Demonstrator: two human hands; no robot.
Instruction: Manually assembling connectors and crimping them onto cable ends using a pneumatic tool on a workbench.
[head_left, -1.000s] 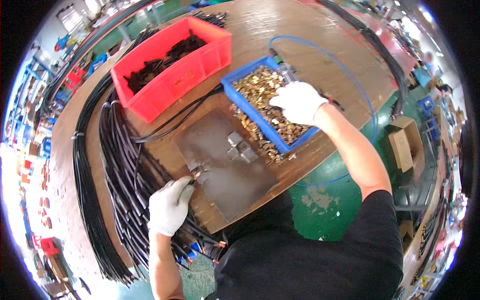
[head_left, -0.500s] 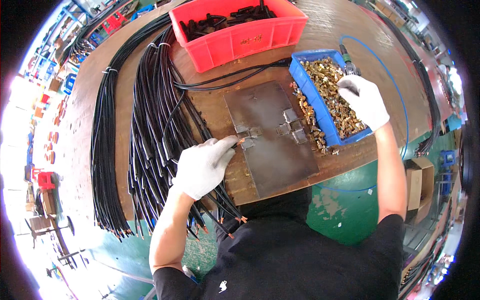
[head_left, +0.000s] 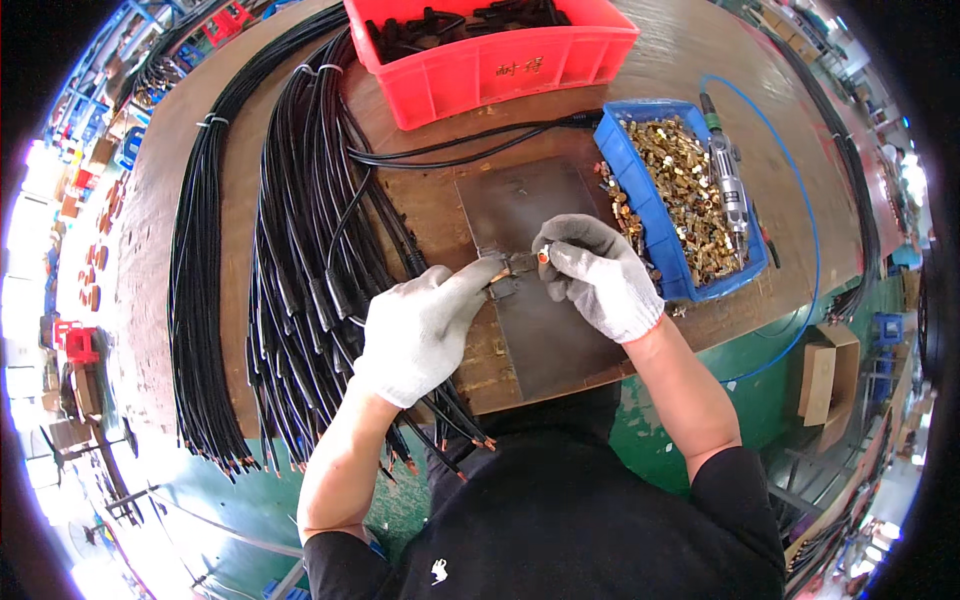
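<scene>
My left hand (head_left: 420,325), in a white glove, pinches a black cable end whose bare copper tip (head_left: 499,277) shows past the fingers. It sits at the small metal blocks (head_left: 504,288) fixed on a dark steel plate (head_left: 560,355). My right hand (head_left: 605,280), also gloved, faces it across the blocks. Between its thumb and fingers is a small metal fitting (head_left: 543,256) with an orange-coloured round opening. To the right stands a blue tray (head_left: 640,220) heaped with small brass-coloured fittings (head_left: 690,200). A silver handheld air tool (head_left: 729,185) rests over the tray.
A red bin (head_left: 500,85) with black sleeves stands at the back. Two black cable bundles, one outer (head_left: 200,300) and one inner (head_left: 295,220), cover the table's left side, copper ends over the front edge. A blue hose (head_left: 795,165) loops at right. An open carton (head_left: 828,375) stands below.
My right hand has come left from the blue tray to the steel plate, with a small fitting in its fingers. The air tool is now uncovered. My left hand has shifted slightly right.
</scene>
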